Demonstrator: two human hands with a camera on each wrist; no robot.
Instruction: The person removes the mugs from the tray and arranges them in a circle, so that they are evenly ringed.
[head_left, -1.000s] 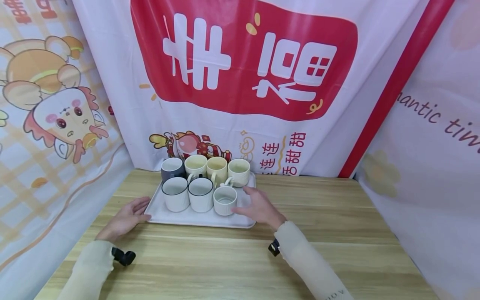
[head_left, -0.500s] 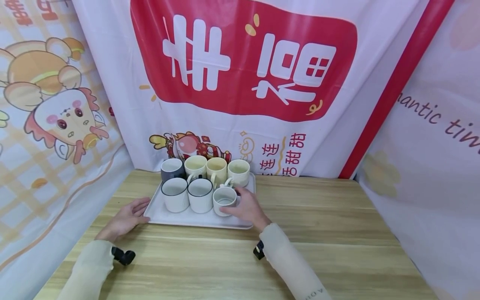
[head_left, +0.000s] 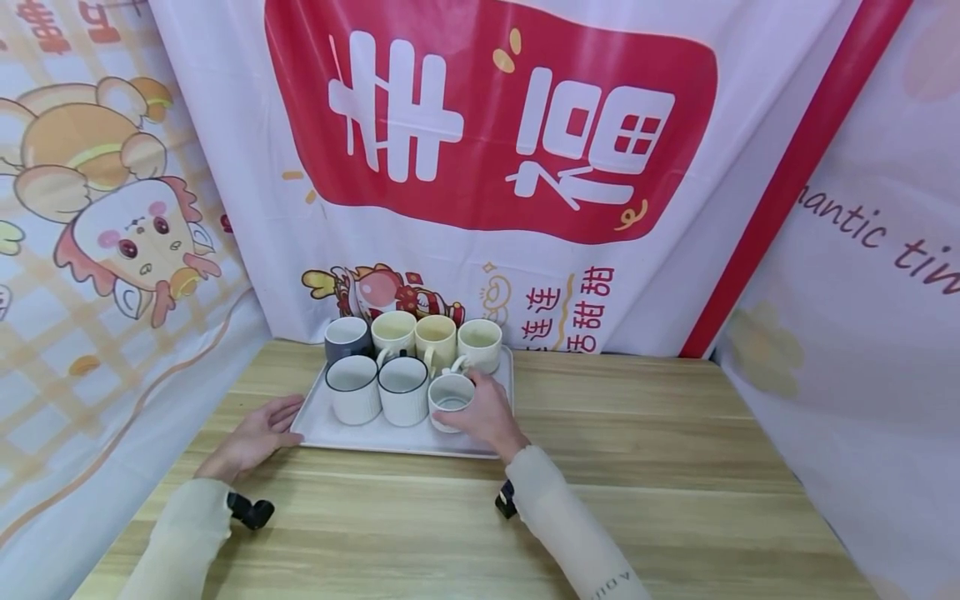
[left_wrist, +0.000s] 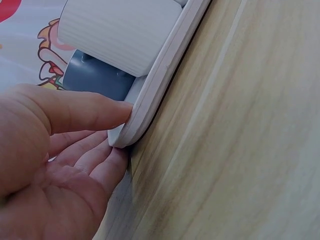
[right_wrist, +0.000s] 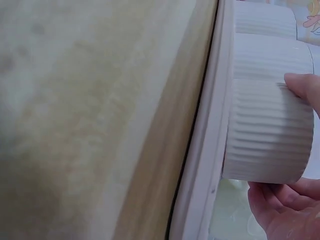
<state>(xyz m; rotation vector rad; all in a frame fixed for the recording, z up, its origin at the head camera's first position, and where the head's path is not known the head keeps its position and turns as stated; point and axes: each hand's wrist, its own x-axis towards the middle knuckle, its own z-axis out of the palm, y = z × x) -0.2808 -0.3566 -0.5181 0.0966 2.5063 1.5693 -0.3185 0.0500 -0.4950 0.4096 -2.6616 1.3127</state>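
A white rectangular tray (head_left: 337,436) on the wooden table bears two rows of mugs. My left hand (head_left: 253,435) holds its near left corner, the thumb on the tray rim (left_wrist: 152,97) and the fingers against the corner from outside in the left wrist view. My right hand (head_left: 489,415) grips a small ribbed white mug (right_wrist: 267,132) at the right end of the front row. Its thumb lies on one side of the mug and its fingers on the other. The mug stands upright on the tray; its right side is hidden by the hand in the head view.
Two black-rimmed white mugs (head_left: 403,392) stand left of the held one. Behind are a dark blue-grey mug (head_left: 347,337), a cream mug (head_left: 393,332), a yellow mug (head_left: 436,337) and a pale mug (head_left: 480,346). A printed curtain (head_left: 637,283) hangs behind the tray.
My right hand has moved left from the tray's right side and closed round the small ribbed mug. The left hand has stayed at the tray corner.
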